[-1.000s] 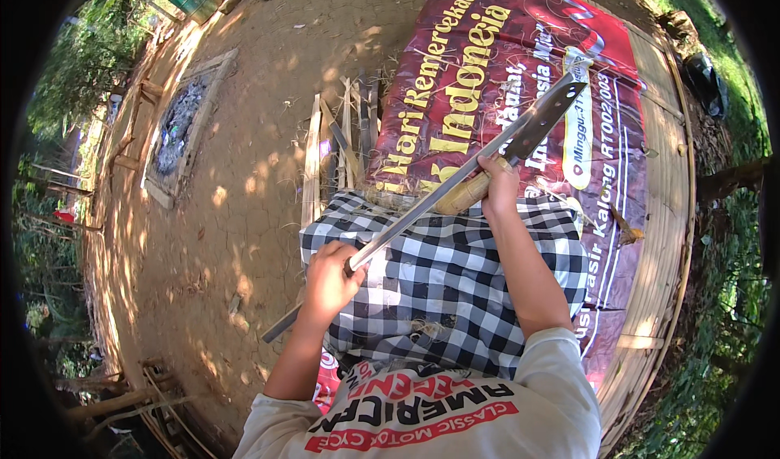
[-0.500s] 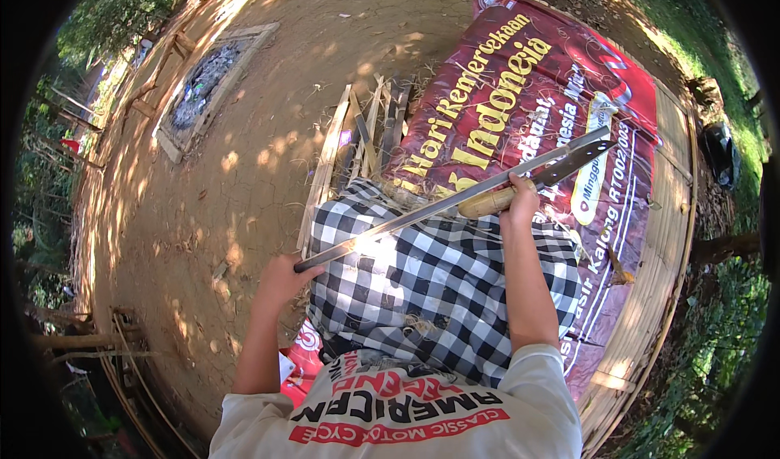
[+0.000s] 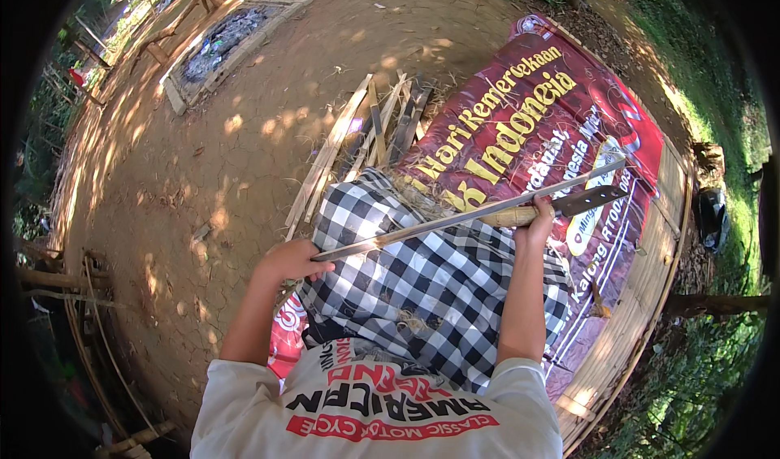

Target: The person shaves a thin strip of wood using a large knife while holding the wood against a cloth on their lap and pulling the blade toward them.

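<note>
A long, narrow strip (image 3: 439, 225), seemingly split bamboo, slants across my lap over a black-and-white checkered cloth (image 3: 431, 296). My left hand (image 3: 291, 262) is closed around its lower-left end. With my right hand (image 3: 536, 223) I grip a knife (image 3: 591, 200) that has a pale wooden handle and a dark, broad blade with small holes. Its blade points away to the right, below the strip's far part. The strip runs close along the handle by my right fingers; whether they also pinch it I cannot tell. Curly shavings (image 3: 413, 321) lie on the cloth.
A maroon printed banner (image 3: 496, 110) covers much of a bamboo platform (image 3: 642, 305) to the right. Several cut slats (image 3: 335, 152) lie beyond the cloth. A framed ash pit (image 3: 188, 85) is at the far left on the dirt ground (image 3: 187, 175). A dark bag (image 3: 712, 218) sits far right.
The view has shifted, so the banner and pit sit differently in it. Both hands still hold the strip and the knife. The knife's blade now points flatter to the right, angled away from the strip.
</note>
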